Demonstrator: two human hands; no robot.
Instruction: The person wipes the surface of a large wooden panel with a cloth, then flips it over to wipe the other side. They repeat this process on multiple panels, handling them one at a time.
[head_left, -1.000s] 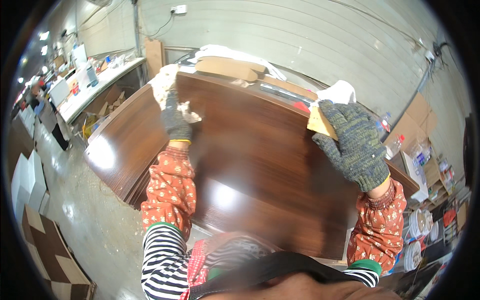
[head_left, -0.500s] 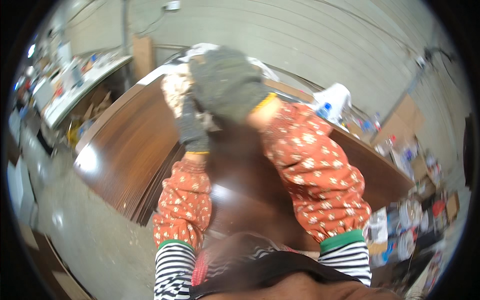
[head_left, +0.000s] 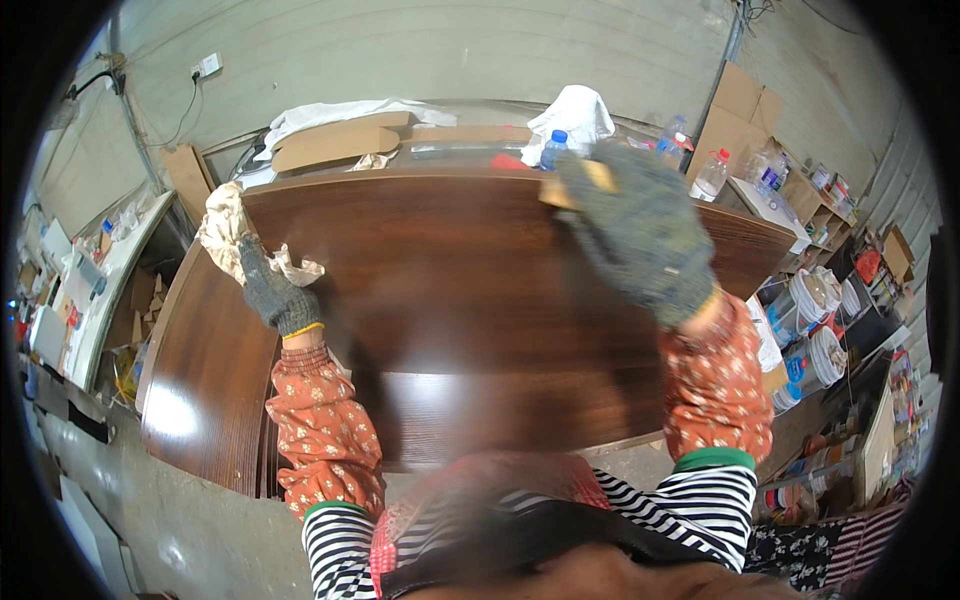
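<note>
A dark brown wood-grain panel [head_left: 450,260] lies in front of me, its top glossy where light falls on it. My left hand [head_left: 277,297], in a grey knit glove with a yellow cuff edge, is closed on a crumpled cream rag [head_left: 228,225] near the panel's far left corner. Toward the panel's far right edge, my right hand [head_left: 640,235], gloved the same way, is closed around a small yellowish-tan pad [head_left: 557,194]. Part of that pad sticks out past the fingers; its exact kind is unclear. Motion slightly blurs the right glove.
Beyond the far edge lie brown cardboard pieces [head_left: 335,145], a white cloth [head_left: 572,118] and a blue-capped bottle [head_left: 554,150]. A red-capped bottle [head_left: 711,177] stands farther right. White buckets [head_left: 815,290] and shelves crowd the right side. At left runs a cluttered white-topped bench [head_left: 110,270].
My hands were close together near the panel's far side; now they are wide apart, the right one over to the right with the pad. My view has swung left.
</note>
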